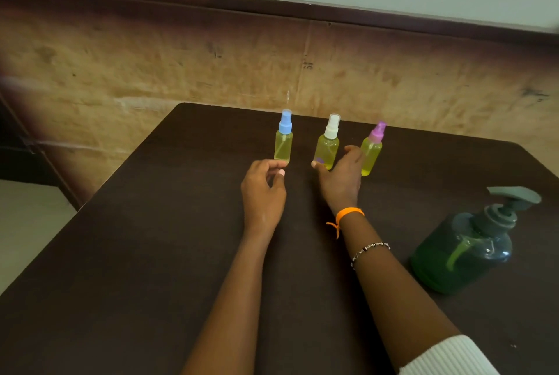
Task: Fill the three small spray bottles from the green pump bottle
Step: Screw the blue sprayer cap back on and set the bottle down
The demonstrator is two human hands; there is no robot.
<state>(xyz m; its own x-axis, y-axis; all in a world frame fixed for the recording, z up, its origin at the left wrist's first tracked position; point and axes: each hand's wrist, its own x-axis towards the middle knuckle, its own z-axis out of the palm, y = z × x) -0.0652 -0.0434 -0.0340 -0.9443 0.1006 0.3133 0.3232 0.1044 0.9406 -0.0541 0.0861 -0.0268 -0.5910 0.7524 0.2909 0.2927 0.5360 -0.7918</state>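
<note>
Three small spray bottles stand upright in a row near the far edge of the dark table (121, 253), each holding yellow-green liquid: a blue-capped bottle (283, 141), a white-capped bottle (328, 144) and a pink-capped bottle (372, 150). My left hand (263, 190) hovers just in front of the blue-capped one, fingers loosely curled and apart, holding nothing. My right hand (341, 175) lies between the white and pink bottles, fingers spread, its fingertips at the base of the white-capped bottle. The green pump bottle (462, 250) stands at the right, apart from both hands.
A worn tan wall (151, 72) with a dark strip runs close behind the table's far edge. The table's left edge drops to a pale floor (27, 223). My right wrist wears an orange band and a beaded bracelet.
</note>
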